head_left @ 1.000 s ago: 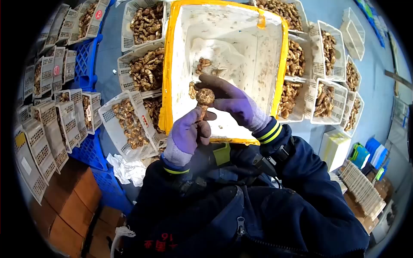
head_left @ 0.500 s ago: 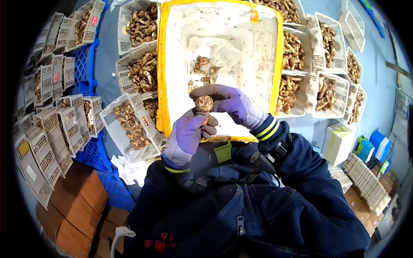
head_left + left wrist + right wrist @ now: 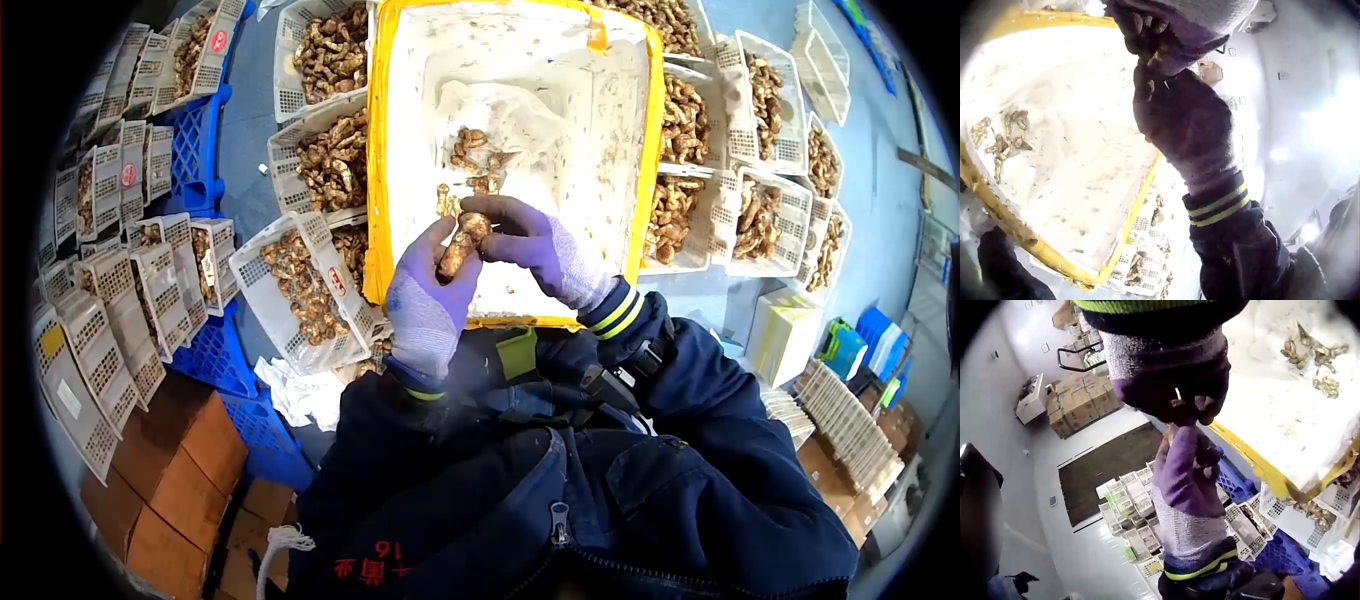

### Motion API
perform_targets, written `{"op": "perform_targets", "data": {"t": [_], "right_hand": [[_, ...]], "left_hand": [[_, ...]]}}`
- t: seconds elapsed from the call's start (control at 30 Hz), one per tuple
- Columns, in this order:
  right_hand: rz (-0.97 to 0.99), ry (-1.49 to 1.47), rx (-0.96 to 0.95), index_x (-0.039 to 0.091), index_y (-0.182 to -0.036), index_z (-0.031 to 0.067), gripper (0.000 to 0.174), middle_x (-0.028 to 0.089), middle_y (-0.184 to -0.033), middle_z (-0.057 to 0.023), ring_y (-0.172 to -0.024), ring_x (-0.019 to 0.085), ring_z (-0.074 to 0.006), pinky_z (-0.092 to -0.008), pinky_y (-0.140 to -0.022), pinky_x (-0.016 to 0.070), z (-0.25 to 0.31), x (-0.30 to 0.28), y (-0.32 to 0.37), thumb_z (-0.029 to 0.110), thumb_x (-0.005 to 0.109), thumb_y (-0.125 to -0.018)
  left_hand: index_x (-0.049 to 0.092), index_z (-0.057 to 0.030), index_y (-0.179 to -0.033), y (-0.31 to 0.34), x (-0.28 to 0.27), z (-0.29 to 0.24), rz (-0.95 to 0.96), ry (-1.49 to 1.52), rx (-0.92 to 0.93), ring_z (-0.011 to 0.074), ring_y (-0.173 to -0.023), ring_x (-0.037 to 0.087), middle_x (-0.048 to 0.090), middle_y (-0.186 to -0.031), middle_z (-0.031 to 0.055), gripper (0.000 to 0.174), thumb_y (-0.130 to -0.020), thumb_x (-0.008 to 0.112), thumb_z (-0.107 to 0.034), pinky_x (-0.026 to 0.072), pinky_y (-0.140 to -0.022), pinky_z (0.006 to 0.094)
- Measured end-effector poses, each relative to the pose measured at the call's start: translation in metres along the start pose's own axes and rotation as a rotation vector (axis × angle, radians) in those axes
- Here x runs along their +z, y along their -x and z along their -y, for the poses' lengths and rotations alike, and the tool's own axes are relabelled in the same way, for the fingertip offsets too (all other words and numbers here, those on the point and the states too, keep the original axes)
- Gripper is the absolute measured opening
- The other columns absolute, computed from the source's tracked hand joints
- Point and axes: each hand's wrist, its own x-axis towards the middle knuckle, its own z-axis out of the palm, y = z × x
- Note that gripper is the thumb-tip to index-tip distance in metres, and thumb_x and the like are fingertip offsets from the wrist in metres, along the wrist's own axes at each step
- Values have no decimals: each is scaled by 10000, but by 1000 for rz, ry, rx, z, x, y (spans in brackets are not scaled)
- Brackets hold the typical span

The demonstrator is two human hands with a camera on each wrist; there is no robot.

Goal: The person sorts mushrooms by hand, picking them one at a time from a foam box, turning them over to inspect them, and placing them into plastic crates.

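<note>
In the head view a brown mushroom [image 3: 461, 247] lies tilted between both gloved hands, over the near part of a white foam box with a yellow-taped rim [image 3: 655, 130]. My left hand [image 3: 432, 298] holds it from the left, thumb and fingers around the stem. From the other side my right hand [image 3: 548, 250] pinches the cap end with curled fingers. Purple-and-grey gloves cover both hands. Inside the box, several loose mushrooms [image 3: 467, 150] lie beyond the hands on a thin plastic sheet. Both wrist views show the hands meeting, with the mushroom mostly hidden by the gloves.
White baskets of mushrooms flank the box, such as one at left [image 3: 290, 290] and one at right [image 3: 757, 225]. Further left, more baskets stand on blue crates [image 3: 200, 150] above cardboard boxes [image 3: 180, 470]. A crumpled white bag [image 3: 300, 393] lies near the box's left corner.
The mushroom has turned from cap up to lying tilted, stem end toward lower left. My left hand has shifted its hold up around it; the right fingers have come onto the cap.
</note>
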Motion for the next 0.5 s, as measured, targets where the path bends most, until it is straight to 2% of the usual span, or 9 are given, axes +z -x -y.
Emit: {"op": "perform_targets", "data": {"t": [0.13,0.23,0.27,0.4,0.43,0.5], "right_hand": [[14,-118,-85,524,-1316,-8,467,583,-1258,-114,-1182,535,-189,-317,-1019,421,-4,-1,-3,136,628,-883],[13,-139,-119,532,-1306,-7,460,577,-1270,-113,-1196,528,-193,-322,-1030,417,-13,-4,-7,98,631,-869],[3,-145,-117,539,-1296,-5,469,572,-1278,-107,-1210,516,-189,-324,-1041,403,-9,-3,-6,69,643,-845],[12,-178,-101,556,-1280,3,480,568,-1285,-101,-1215,502,-184,-320,-1057,370,-10,1,-8,15,609,-803],[-9,-79,-158,583,-1249,18,430,612,-1189,-64,-1086,569,-148,-275,-964,450,-13,3,-11,-32,586,-822],[-5,-15,-136,592,-1247,41,394,639,-1142,-66,-1019,605,-143,-265,-902,486,-15,9,-10,-7,580,-857]], "left_hand": [[428,9,-1389,6,-1,-9,87,148,-5,105,-830,577,616,-971,90,655,-805,712,-72,484,-717,239],[418,0,-1402,7,-3,4,118,225,8,110,-876,587,616,-1025,90,664,-809,710,-66,489,-752,238],[408,11,-1407,8,-3,3,128,268,29,120,-910,596,611,-1076,91,624,-845,674,-48,492,-789,241],[398,78,-1380,4,-2,9,122,455,-77,128,-925,598,613,-1104,120,526,-906,601,-27,482,-824,229],[393,79,-1383,2,-2,9,130,464,-104,134,-915,600,613,-1082,117,551,-896,610,-58,485,-811,233],[383,82,-1389,-1,-4,11,147,481,-159,147,-895,603,612,-1037,112,605,-874,627,-119,490,-784,242]]}}
